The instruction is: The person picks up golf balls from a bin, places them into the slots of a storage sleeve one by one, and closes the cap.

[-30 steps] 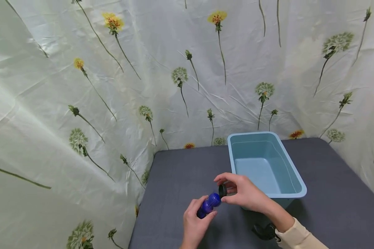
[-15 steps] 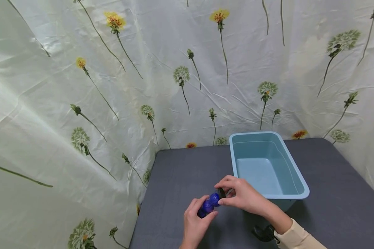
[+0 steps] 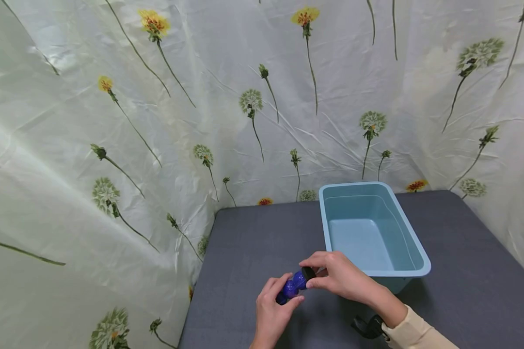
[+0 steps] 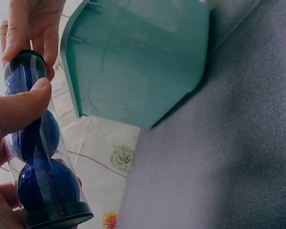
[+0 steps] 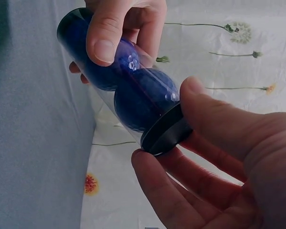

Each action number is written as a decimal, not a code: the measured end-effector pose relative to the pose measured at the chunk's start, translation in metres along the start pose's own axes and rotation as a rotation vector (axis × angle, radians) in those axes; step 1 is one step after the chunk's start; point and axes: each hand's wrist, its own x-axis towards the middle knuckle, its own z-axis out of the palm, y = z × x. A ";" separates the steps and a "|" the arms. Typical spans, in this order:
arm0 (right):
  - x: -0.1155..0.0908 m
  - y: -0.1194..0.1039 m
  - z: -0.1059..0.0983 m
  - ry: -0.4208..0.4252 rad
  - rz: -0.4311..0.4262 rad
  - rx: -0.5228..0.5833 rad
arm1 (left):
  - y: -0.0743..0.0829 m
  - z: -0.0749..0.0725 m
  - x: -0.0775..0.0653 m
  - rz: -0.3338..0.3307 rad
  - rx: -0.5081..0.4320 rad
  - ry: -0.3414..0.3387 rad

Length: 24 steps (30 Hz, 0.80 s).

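Note:
A clear tube [image 3: 290, 289] filled with blue balls is held in the air, tilted, above the table. In the left wrist view, dark glossy balls [image 4: 46, 186] show through its wall, stacked end to end. My left hand [image 3: 271, 310] grips the tube around its body, thumb on one side and fingers on the other. The black cap [image 5: 167, 130] sits on the tube's upper right end. My right hand [image 3: 342, 276] pinches this cap between thumb and fingers. A second black end piece [image 4: 59, 215] closes the opposite end.
A light blue plastic bin [image 3: 357, 237] stands on the dark grey table [image 3: 253, 237], just behind my right hand. White flowered curtain fabric [image 3: 192, 111] hangs behind the table and along its left side. A black strap [image 3: 368, 327] is at my right wrist.
The black cap was slightly apart from the tube's end one second ago; my right hand has brought it left onto that end. My left hand keeps its grip, nearly still.

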 end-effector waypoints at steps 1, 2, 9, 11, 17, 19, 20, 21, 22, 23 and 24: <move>0.000 0.000 0.000 -0.001 -0.001 -0.010 | 0.000 0.000 0.000 0.002 0.001 -0.001; 0.000 -0.001 -0.001 -0.004 -0.001 -0.017 | 0.000 0.000 0.000 0.007 0.003 0.001; 0.000 0.000 -0.003 -0.018 0.002 -0.050 | 0.000 0.001 0.003 0.073 0.030 0.009; 0.001 0.001 -0.002 -0.004 0.019 -0.045 | 0.000 0.000 0.005 0.092 0.047 0.016; 0.002 0.003 0.002 0.055 0.057 -0.041 | 0.002 -0.001 0.007 0.111 0.072 0.036; 0.002 0.002 0.003 0.061 0.060 -0.045 | 0.002 -0.001 0.007 0.116 0.079 0.041; 0.002 0.002 0.003 0.062 0.060 -0.049 | 0.002 0.000 0.006 0.122 0.083 0.044; 0.002 0.002 0.003 0.062 0.059 -0.053 | 0.002 0.000 0.006 0.128 0.087 0.049; 0.003 0.001 0.003 0.061 0.057 -0.056 | 0.002 0.000 0.005 0.138 0.096 0.057; 0.003 0.001 0.003 0.059 0.055 -0.061 | 0.002 0.000 0.005 0.150 0.105 0.067; 0.004 0.001 0.003 0.057 0.053 -0.063 | 0.002 0.001 0.005 0.160 0.115 0.077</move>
